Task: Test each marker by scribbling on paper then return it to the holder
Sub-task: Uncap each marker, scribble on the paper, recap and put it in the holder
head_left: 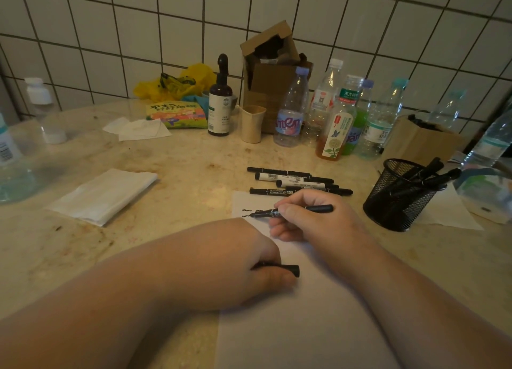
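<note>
Marker [288, 211] pinched in right hand [310, 219], tip scribbling on paper [304, 313]; left hand [249, 260] grips its cap [288, 269], pinning the sheet. Holder [401, 194] waits at three o'clock.

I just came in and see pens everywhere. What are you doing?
A person is testing markers. The right hand holds an uncapped black marker with its tip on the white paper, where a few squiggles show. The left hand rests on the paper, its fingers round what looks like the cap. Five more markers lie beyond the paper, and others already stand in the mesh holder.
</note>
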Tool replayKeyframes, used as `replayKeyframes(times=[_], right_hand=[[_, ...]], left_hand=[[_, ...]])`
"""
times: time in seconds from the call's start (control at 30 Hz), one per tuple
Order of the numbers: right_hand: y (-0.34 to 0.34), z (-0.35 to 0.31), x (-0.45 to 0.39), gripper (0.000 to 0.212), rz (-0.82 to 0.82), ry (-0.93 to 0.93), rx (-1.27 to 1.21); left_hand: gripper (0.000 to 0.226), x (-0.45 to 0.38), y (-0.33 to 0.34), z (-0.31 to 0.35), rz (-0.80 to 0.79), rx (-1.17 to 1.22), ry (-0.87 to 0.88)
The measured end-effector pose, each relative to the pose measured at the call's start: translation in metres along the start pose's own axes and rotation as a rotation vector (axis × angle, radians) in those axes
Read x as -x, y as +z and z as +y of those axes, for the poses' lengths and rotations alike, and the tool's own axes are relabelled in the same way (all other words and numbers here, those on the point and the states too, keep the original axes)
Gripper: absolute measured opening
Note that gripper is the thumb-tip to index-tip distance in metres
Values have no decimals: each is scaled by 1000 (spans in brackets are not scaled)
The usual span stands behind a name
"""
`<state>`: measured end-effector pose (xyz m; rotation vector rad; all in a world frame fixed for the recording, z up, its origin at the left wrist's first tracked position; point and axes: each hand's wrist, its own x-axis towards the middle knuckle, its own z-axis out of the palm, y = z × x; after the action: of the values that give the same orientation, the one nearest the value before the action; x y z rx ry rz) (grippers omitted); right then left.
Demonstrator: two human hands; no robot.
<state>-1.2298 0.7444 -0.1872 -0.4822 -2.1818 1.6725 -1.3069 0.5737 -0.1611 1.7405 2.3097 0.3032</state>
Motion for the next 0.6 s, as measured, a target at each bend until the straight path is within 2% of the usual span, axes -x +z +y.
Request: replayKeyframes(times=[0.37,0.43,0.6], right_hand=[[-4,-3,1,13,70,1,-1],[-7,-4,0,14,108,6,-58],[-26,-10,5,29,205,-6,-315]], left_hand=[[50,-1,2,-7,25,-31,-50],[49,-3,2,-12,69,-28,-107],[23,-14,-2,-19,282,45,-266]])
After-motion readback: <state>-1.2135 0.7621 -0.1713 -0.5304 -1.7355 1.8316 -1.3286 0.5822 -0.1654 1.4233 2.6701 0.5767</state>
